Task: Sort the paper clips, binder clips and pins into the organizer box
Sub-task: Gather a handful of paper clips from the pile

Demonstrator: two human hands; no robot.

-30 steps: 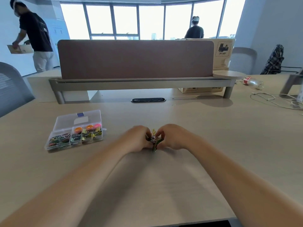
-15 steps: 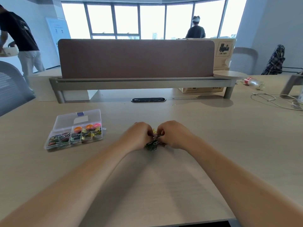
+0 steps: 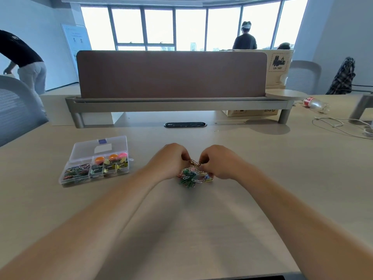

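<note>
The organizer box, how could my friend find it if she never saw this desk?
Start at the wide pale desk with the brown divider screen along its back. Look left of the left hand pinching the paper clip pile. The organizer box is the only clear plastic case, lid open, compartments full of colourful clips.

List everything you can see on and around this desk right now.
organizer box: one, clear, lid open, on desk left of hands
paper clips: many, mixed colours, heaped on desk between hands
desk: one, pale wood
divider panel: one, brown, desk's far edge
bottle: one, clear, red label, lying far right
cable: one, white, far right
cardboard box: one, beige, behind divider
person at left: one, black top, bending
person at window: one, dark top
left hand: one, pinching tangled gold clips
right hand: one, pinching same tangle
</note>
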